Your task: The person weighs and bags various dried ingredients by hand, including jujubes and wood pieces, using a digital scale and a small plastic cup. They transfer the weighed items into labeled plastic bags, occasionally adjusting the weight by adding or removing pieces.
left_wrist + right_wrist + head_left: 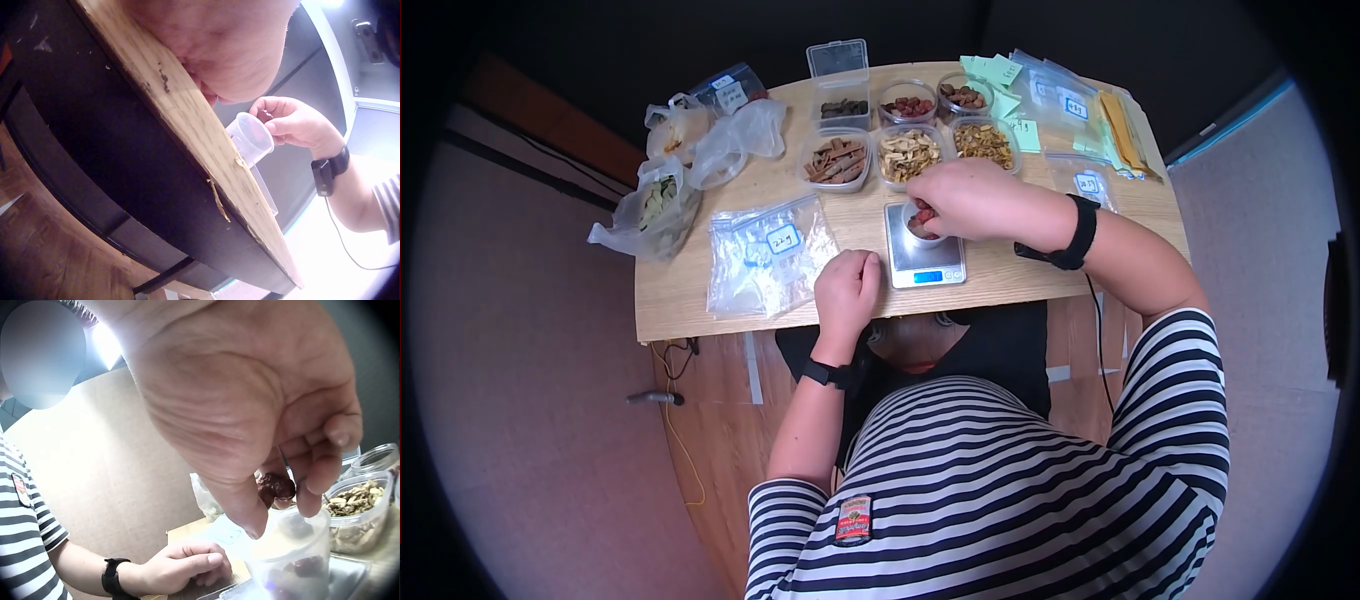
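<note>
My right hand (970, 198) pinches a dark red dried date (277, 487) between thumb and fingers, right above the mouth of a clear plastic cup (255, 140). Red dried pieces lie inside the cup, which stands on the silver digital scale (910, 258). The scale's blue display (927, 277) is lit, its figures too small to read. Left of the scale, near the table's front edge, my left hand (847, 290) rests on the wood with its fingers loosely curled and nothing in it.
Beyond the scale stand tubs of bark strips (836, 160), pale slices (910, 152), yellowish pieces (983, 146), and red dates (908, 106). Labelled zip bags (765, 255) lie left; tied plastic bags (662, 210) sit at the left edge. Green notes (992, 70) and yellow envelopes (1122, 135) lie back right.
</note>
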Demonstrator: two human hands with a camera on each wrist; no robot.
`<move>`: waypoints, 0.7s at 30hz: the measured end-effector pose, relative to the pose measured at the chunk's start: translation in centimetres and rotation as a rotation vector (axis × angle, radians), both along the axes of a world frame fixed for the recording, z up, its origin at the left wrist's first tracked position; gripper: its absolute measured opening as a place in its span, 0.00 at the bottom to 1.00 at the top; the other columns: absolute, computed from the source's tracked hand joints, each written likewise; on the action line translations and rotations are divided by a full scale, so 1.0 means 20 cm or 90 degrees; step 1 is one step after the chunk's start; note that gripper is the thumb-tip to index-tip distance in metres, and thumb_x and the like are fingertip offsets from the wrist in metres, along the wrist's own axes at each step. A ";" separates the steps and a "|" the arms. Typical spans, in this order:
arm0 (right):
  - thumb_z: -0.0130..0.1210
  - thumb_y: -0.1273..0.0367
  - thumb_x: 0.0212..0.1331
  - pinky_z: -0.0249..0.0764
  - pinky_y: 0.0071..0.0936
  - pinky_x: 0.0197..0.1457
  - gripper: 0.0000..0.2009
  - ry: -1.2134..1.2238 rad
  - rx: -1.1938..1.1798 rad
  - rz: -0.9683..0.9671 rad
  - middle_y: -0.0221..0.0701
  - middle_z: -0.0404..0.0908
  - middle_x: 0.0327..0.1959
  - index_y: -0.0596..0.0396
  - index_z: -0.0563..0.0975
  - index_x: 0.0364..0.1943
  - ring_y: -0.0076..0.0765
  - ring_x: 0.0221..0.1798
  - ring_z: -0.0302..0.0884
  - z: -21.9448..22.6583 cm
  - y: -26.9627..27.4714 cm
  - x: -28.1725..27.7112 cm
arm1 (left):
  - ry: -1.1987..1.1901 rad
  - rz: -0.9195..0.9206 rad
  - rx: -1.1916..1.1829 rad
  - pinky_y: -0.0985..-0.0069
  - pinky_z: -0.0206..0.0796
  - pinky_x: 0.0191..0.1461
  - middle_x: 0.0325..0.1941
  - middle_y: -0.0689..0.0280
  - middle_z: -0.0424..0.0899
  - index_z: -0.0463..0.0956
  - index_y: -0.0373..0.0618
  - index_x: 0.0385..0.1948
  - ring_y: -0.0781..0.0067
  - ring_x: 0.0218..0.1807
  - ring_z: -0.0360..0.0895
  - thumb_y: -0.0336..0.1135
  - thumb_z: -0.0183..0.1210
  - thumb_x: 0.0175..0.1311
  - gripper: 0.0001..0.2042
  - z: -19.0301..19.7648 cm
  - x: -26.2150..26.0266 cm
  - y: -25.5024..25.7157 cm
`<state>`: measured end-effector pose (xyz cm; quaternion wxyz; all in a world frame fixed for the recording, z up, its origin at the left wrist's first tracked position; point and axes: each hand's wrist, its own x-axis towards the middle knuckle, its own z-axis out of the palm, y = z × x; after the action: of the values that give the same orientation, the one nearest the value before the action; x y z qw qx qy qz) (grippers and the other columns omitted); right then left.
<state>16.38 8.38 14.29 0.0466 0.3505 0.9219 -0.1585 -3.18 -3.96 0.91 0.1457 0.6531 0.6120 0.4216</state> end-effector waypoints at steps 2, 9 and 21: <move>0.64 0.60 0.56 0.79 0.44 0.44 0.12 0.006 0.006 0.009 0.36 0.84 0.35 0.53 0.80 0.35 0.48 0.42 0.84 -0.01 0.00 0.00 | 0.000 -0.001 -0.002 0.62 0.69 0.37 0.26 0.55 0.79 0.81 0.38 0.30 0.51 0.31 0.78 0.36 0.56 0.70 0.11 0.00 0.00 0.00; 0.65 0.56 0.56 0.80 0.44 0.44 0.17 -0.054 0.015 0.012 0.41 0.85 0.34 0.56 0.82 0.37 0.50 0.40 0.85 0.03 -0.01 0.00 | 0.007 -0.003 -0.005 0.62 0.69 0.38 0.27 0.55 0.79 0.81 0.38 0.30 0.51 0.32 0.78 0.36 0.56 0.70 0.12 0.00 0.00 0.00; 0.62 0.56 0.59 0.80 0.44 0.44 0.16 -0.052 0.023 -0.020 0.41 0.86 0.35 0.56 0.83 0.36 0.51 0.42 0.85 0.03 -0.03 0.02 | 0.010 -0.005 -0.003 0.62 0.69 0.38 0.27 0.55 0.79 0.81 0.39 0.30 0.51 0.32 0.78 0.35 0.57 0.70 0.11 0.00 0.00 0.00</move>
<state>16.69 7.80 14.93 0.0755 0.3722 0.9162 -0.1281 -3.20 -3.94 0.90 0.1443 0.6582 0.6116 0.4145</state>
